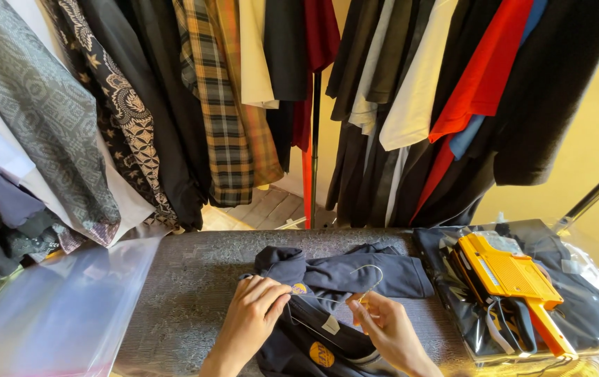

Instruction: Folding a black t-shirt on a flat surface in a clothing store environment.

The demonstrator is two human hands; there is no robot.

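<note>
shirt (341, 279) mid-table (188, 293) – tag gun (515, 279) on bagged clothes (592, 307) rt, hanging clothes (229, 105) behind

navy garment (355, 276): matt cloth | hanger (371, 279): thin wire | tag gun (515, 276): glossy plastic
</note>
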